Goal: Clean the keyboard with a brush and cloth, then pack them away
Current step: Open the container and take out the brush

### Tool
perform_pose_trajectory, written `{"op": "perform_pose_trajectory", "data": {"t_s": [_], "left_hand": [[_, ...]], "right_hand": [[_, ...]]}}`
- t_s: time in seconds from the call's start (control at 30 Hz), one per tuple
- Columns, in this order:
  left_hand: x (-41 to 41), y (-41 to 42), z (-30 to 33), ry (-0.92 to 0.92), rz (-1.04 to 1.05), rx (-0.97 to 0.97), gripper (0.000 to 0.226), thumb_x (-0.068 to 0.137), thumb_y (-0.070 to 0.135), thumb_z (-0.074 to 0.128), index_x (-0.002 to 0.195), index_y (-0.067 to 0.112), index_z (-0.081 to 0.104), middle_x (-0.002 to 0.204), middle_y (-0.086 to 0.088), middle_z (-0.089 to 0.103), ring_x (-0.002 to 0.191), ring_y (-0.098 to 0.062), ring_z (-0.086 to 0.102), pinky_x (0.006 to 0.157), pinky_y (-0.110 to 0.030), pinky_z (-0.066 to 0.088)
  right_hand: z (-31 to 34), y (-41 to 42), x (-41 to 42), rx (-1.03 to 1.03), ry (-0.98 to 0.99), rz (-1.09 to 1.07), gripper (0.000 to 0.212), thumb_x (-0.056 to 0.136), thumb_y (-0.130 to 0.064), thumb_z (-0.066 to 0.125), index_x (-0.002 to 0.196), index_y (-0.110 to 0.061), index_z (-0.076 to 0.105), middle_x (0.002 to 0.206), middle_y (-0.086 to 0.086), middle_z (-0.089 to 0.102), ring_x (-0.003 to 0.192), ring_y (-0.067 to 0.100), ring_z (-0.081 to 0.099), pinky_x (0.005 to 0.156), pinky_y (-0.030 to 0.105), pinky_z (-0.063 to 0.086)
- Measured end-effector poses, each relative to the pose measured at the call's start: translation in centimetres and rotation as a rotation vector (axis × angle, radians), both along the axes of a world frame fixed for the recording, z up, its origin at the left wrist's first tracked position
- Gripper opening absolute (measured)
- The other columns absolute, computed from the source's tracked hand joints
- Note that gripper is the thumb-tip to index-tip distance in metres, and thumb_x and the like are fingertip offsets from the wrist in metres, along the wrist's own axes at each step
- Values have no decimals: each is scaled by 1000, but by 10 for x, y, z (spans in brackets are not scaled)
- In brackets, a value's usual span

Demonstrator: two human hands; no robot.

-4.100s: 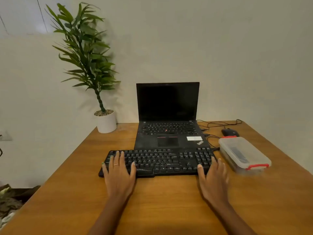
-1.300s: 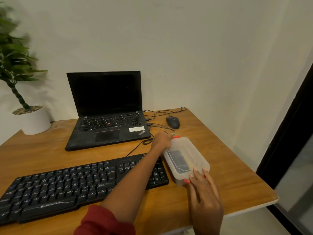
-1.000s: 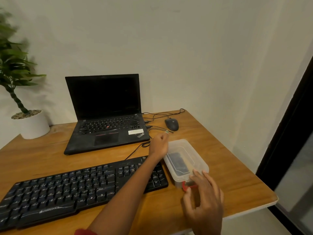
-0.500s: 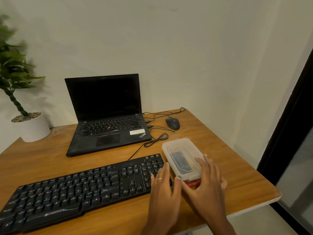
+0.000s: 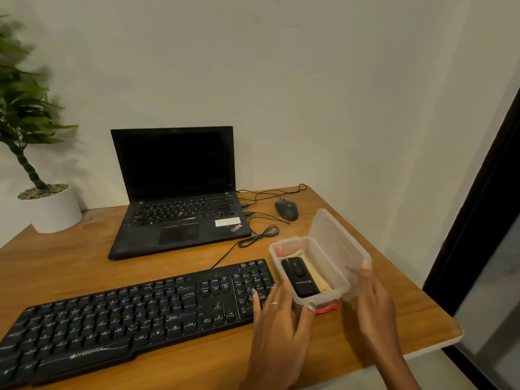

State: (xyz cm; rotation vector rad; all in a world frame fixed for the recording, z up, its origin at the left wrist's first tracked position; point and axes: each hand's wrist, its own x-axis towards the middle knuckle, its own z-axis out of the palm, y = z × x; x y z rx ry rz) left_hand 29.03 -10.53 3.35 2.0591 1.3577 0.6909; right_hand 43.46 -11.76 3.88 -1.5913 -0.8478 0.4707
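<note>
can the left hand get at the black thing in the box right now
Probably yes. The lid is tilted up in the right hand, the black case lies exposed, and the left hand holds the box beside it.

The desk [image 5: 84, 263] is warm orange-brown wood with a pale edge. The keyboard [image 5: 135, 313], laptop [image 5: 180, 192] and mouse [image 5: 286, 209] are black; the laptop bears a white sticker. The box [image 5: 334, 266] is clear plastic with red clasps, holding a black brush [image 5: 299, 277] on a cream cloth [image 5: 316, 274]. A green plant [image 5: 19, 108] stands in a white pot [image 5: 52, 212].
</note>
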Motion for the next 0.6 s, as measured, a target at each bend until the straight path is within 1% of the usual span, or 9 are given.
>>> {"op": "perform_pose_trajectory", "data": {"t_s": [0.07, 0.17, 0.23, 0.27, 0.33, 0.4, 0.43, 0.53, 0.6], "left_hand": [[0, 0, 0, -5, 12, 16, 64, 99, 53, 26, 152, 28, 1, 153, 23, 19, 125, 16, 0, 109, -26, -23], [1, 1, -5, -14, 15, 53, 63, 100, 50, 29, 152, 27, 1, 152, 24, 19, 126, 16, 0, 107, -24, -25], [1, 2, -7, -20, 12, 65, 63, 100, 50, 30, 152, 28, 1, 146, 29, 18, 124, 17, 0, 105, -23, -26], [1, 3, -9, -21, 11, 72, 63, 100, 50, 30, 152, 29, 1, 144, 30, 18, 124, 17, 1, 106, -24, -26], [1, 3, -11, -29, 13, 90, 64, 100, 50, 30, 153, 29, 2, 149, 27, 19, 126, 16, 2, 107, -24, -26], [0, 5, -14, -31, 32, 104, 64, 100, 51, 30, 153, 28, 3, 154, 22, 18, 130, 14, 3, 106, -24, -28], [0, 6, -15, -22, 37, 109, 64, 99, 52, 30, 153, 28, 3, 155, 20, 18, 133, 12, 4, 105, -24, -28], [1, 7, -15, 9, 58, 122, 66, 99, 53, 29, 153, 27, 3, 157, 18, 15, 142, 3, 7, 105, -26, -28], [0, 7, -16, 14, 66, 131, 66, 99, 53, 29, 153, 28, 3, 158, 17, 14, 144, 1, 7, 105, -26, -28]], "right_hand": [[-7, 1, 8, -7, -35, -36, 62, 82, -57, 26, 118, -15, 56, 100, 0, 56, 78, 4, 51, 56, 16, 38], [-15, 1, 19, -19, -70, -137, 56, 91, -50, 27, 120, -10, 53, 98, 3, 58, 83, 14, 52, 63, 24, 42], [-22, 3, 29, -56, -119, -227, 44, 99, -40, 29, 123, -10, 50, 100, 5, 58, 86, 18, 52, 76, 32, 45], [-25, 4, 34, -103, -172, -277, 40, 100, -37, 31, 127, -12, 46, 105, 8, 59, 90, 23, 54, 84, 39, 45], [-33, 4, 45, -267, -303, -360, 38, 98, -31, 38, 133, -17, 39, 117, 14, 58, 105, 34, 53, 97, 53, 37], [-40, 5, 53, -434, -410, -370, 41, 94, -28, 42, 133, -15, 43, 126, 15, 53, 119, 37, 43, 100, 55, 30], [-43, 4, 56, -494, -451, -365, 41, 93, -30, 41, 130, -14, 47, 128, 15, 51, 121, 36, 40, 100, 55, 30], [-46, 1, 61, -617, -534, -334, 44, 92, -39, 37, 124, -15, 54, 127, 16, 49, 114, 35, 44, 97, 54, 37], [-40, 1, 57, -643, -526, -328, 43, 92, -41, 38, 126, -17, 51, 129, 16, 44, 115, 35, 43, 98, 55, 36]]}}
